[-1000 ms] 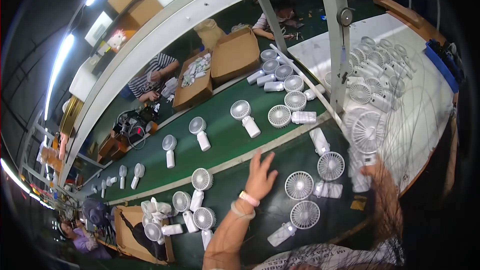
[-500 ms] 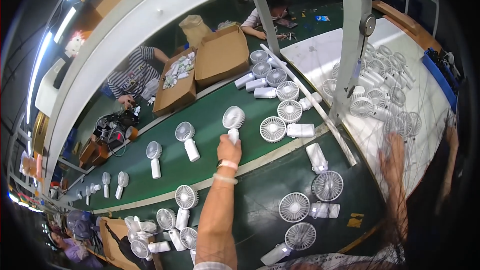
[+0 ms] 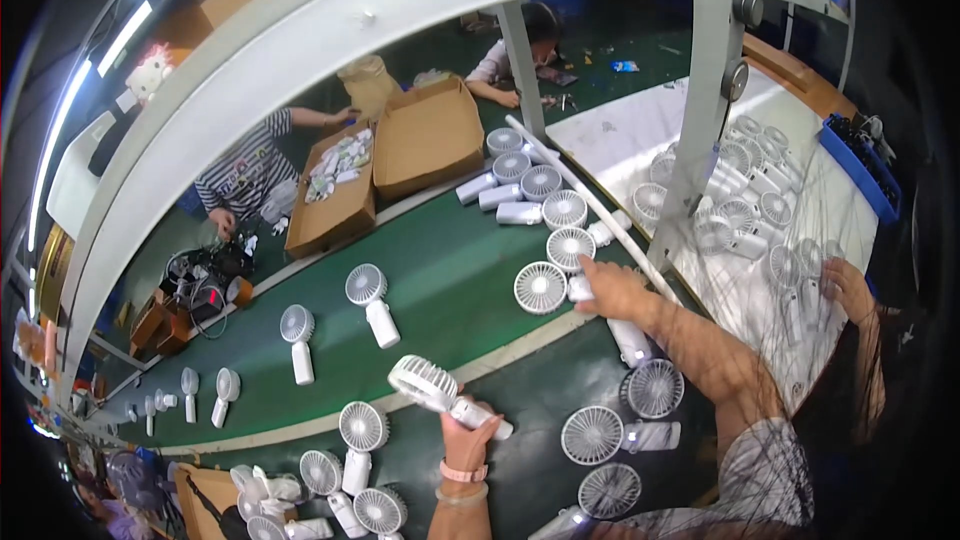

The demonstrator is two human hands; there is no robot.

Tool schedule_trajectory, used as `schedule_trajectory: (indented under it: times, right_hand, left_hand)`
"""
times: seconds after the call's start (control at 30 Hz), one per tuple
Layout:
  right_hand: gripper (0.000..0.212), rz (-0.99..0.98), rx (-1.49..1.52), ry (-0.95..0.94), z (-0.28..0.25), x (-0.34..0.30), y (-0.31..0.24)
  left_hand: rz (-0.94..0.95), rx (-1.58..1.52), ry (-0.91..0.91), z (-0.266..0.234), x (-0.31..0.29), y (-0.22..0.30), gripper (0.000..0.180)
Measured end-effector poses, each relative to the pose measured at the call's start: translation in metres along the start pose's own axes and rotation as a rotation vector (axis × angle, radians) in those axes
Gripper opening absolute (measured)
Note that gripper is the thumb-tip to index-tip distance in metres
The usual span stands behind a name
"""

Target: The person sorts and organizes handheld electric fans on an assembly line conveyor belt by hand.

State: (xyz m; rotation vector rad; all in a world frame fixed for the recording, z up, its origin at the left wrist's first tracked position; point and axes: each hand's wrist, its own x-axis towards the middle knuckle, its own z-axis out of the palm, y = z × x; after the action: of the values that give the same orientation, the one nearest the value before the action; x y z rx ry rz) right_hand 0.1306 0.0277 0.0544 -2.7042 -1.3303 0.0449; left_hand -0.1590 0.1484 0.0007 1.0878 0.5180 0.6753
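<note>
My left hand (image 3: 468, 440), with a pink band and a pale bracelet at the wrist, is closed around the handle of a white handheld fan (image 3: 424, 382). That fan is tilted, its round head up to the left, above the near dark green work surface. My right hand (image 3: 612, 292) reaches across to the right end of the green conveyor belt. Its fingers close on the handle of another white handheld fan (image 3: 541, 287), which lies on the belt. More handheld fans (image 3: 571, 249) lie in a cluster just behind it. Near my right forearm, a handheld fan (image 3: 655, 388) lies on the near surface.
Spaced fans (image 3: 366, 285) lie along the belt (image 3: 330, 380). A white rod (image 3: 600, 210) and metal post (image 3: 695, 140) stand before a white table (image 3: 640, 130) piled with fans. A co-worker's hand (image 3: 848, 290) touches fans there. An open carton (image 3: 430, 140) sits beyond the belt.
My left hand has lifted a fan off the belt and drawn it nearer. My right hand has moved left from the white table to a fan on the belt.
</note>
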Motion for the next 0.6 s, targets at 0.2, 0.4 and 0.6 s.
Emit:
schedule_trajectory:
  times: [0.2, 0.4, 0.6]
  right_hand:
    - [0.049, -0.478, 0.416, -0.148, -0.021, -0.030, -0.014]
    - [0.055, -0.833, 0.293, -0.799, -0.007, -0.060, -0.074]
    - [0.044, -0.833, 0.685, -0.687, 0.004, 0.001, -0.082]
  left_hand:
    - [0.021, -0.150, 0.199, -0.021, 0.011, 0.006, 0.036]
    - [0.163, -0.239, 0.252, -0.032, 0.019, 0.012, 0.035]
    - [0.103, -0.358, 0.223, -0.043, 0.020, 0.002, 0.042]
